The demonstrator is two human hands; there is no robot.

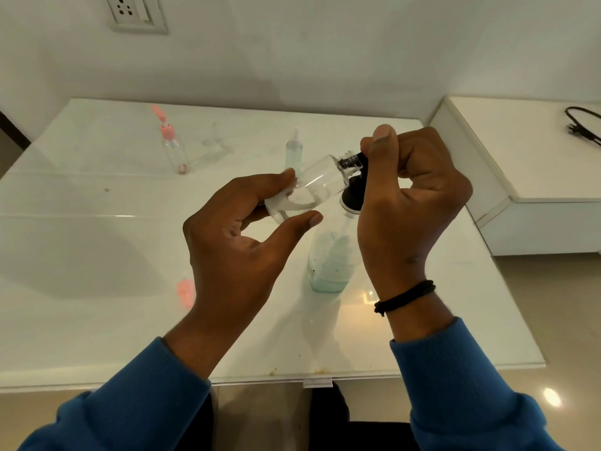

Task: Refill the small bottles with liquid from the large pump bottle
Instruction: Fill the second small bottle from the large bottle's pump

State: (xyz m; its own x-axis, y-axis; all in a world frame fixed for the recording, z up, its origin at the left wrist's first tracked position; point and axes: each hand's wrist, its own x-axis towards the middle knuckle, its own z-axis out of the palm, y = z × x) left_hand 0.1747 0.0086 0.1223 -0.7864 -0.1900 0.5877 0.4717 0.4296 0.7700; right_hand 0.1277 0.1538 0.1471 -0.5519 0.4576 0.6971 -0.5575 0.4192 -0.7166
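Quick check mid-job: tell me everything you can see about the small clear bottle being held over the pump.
The small clear bottle looks like transparent plastic, uncapped, its threaded neck meeting the black pump nozzle. It is tilted, neck up and right, base down and left. The left hand pinches its lower body; the right hand grips the pump. A little whitish liquid sits near its base.
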